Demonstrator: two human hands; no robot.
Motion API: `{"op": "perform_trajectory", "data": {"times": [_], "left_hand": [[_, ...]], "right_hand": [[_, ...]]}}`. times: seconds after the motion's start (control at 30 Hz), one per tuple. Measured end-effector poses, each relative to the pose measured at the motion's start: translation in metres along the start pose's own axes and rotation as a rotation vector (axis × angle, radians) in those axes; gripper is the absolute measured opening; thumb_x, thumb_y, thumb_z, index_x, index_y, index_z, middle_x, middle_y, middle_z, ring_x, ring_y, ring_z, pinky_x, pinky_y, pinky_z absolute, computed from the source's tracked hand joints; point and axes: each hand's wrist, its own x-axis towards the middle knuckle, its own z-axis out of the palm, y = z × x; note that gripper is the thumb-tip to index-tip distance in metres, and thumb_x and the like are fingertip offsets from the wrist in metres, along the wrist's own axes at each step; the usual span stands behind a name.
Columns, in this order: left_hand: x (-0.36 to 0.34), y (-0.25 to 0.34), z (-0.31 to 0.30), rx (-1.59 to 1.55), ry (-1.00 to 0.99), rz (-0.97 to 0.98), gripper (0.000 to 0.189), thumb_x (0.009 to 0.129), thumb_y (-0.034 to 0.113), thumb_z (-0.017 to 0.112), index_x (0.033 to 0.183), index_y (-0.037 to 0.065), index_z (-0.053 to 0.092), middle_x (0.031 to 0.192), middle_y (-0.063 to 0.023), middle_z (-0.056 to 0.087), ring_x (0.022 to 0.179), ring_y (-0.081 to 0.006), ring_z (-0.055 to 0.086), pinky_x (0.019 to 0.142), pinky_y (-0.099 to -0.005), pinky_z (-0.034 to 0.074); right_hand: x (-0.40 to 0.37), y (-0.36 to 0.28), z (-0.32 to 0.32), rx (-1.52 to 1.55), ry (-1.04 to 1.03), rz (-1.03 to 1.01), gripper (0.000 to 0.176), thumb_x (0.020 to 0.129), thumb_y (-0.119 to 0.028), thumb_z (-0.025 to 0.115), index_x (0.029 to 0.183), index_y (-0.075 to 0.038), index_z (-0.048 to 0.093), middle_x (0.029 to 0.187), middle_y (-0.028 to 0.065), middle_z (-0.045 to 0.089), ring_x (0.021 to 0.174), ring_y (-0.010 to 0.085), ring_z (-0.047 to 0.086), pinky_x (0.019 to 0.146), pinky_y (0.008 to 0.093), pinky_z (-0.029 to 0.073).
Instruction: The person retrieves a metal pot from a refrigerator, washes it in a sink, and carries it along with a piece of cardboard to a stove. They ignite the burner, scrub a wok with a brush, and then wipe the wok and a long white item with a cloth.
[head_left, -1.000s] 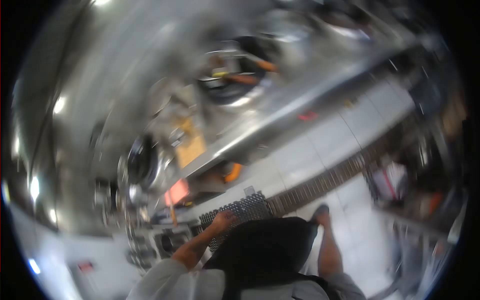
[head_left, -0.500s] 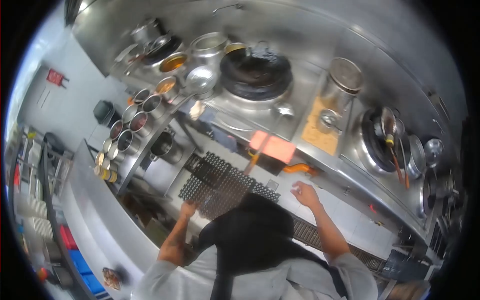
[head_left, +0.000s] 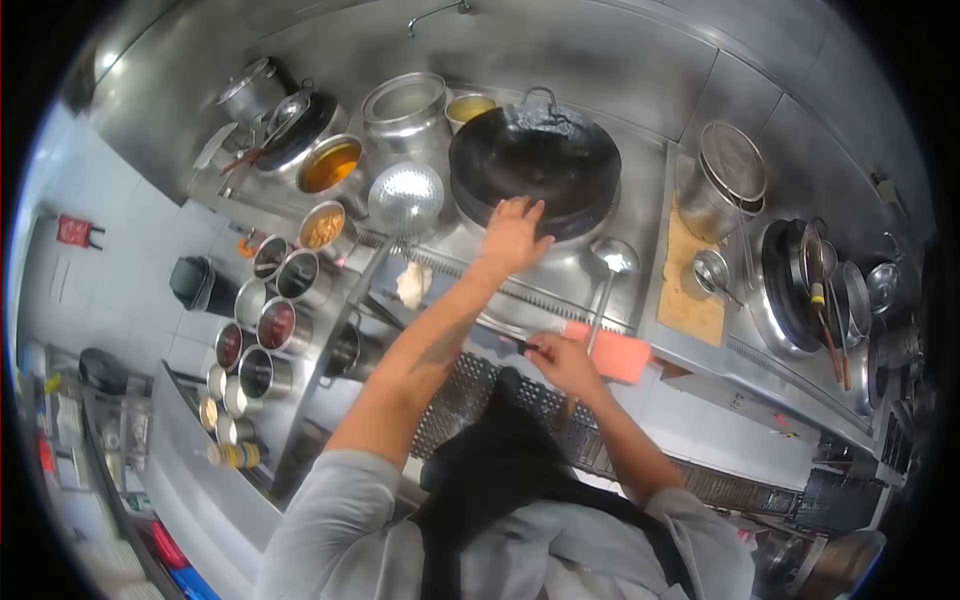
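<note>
My left hand (head_left: 513,232) reaches forward with fingers spread and rests on the near rim of a large black wok (head_left: 535,160) on the steel stove. My right hand (head_left: 562,362) is low at the stove's front edge, fingers closed on a small black handle (head_left: 522,345). A steel ladle (head_left: 613,257) lies just right of the wok, its handle running down toward my right hand. A perforated round skimmer (head_left: 405,197) lies to the left of the wok.
Steel pots and an orange sauce bowl (head_left: 329,166) stand at the back left. Several seasoning cups (head_left: 270,300) line the left side. A pink cloth (head_left: 612,356), a lidded pot (head_left: 725,180) and a second wok (head_left: 800,285) are on the right. A black floor mat (head_left: 465,400) lies below.
The view swung from a blurred floor to the stove. My left hand rose from beside the mat to the wok rim. My right hand dropped and closed on the black handle.
</note>
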Motion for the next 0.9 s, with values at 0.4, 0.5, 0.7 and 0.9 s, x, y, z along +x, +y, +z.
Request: {"op": "perform_trajectory", "data": {"times": [0.4, 0.5, 0.7, 0.9], "left_hand": [[0.183, -0.217, -0.075, -0.378, -0.111, -0.09, 0.045, 0.082, 0.043, 0.08, 0.067, 0.004, 0.063, 0.057, -0.0032, 0.06, 0.052, -0.0113, 0.053, 0.051, -0.0316, 0.046], [0.264, -0.285, -0.11, -0.426, 0.076, -0.253, 0.057, 0.073, 0.053, 0.083, 0.064, 0.002, 0.061, 0.053, -0.0043, 0.058, 0.051, -0.0121, 0.051, 0.051, -0.0346, 0.045], [0.277, -0.339, -0.056, -0.211, 0.098, -0.049, 0.063, 0.073, 0.061, 0.079, 0.063, 0.003, 0.055, 0.058, -0.0162, 0.058, 0.054, -0.0338, 0.055, 0.057, -0.0416, 0.047], [0.165, -0.338, -0.007, -0.369, -0.439, -0.041, 0.045, 0.092, 0.049, 0.064, 0.111, 0.009, 0.07, 0.091, -0.0119, 0.073, 0.081, -0.0262, 0.069, 0.07, -0.0417, 0.054]], "right_hand": [[0.032, -0.068, 0.004, -0.071, 0.136, 0.162, 0.032, 0.088, -0.021, 0.071, 0.116, -0.007, 0.065, 0.084, 0.0144, 0.071, 0.072, 0.029, 0.069, 0.069, 0.0396, 0.054], [-0.003, -0.065, 0.011, -0.077, 0.287, 0.401, 0.033, 0.087, -0.02, 0.071, 0.116, -0.006, 0.065, 0.085, 0.0143, 0.071, 0.073, 0.0289, 0.07, 0.069, 0.0399, 0.054], [-0.045, -0.087, 0.086, -0.13, 0.612, 0.654, 0.031, 0.085, -0.018, 0.072, 0.114, -0.006, 0.066, 0.083, 0.0145, 0.071, 0.072, 0.0306, 0.069, 0.068, 0.0403, 0.054], [-0.104, -0.194, 0.098, -0.264, 0.667, 0.867, 0.037, 0.09, -0.028, 0.066, 0.121, -0.008, 0.063, 0.103, 0.0161, 0.07, 0.094, 0.036, 0.067, 0.083, 0.0454, 0.053]]}}
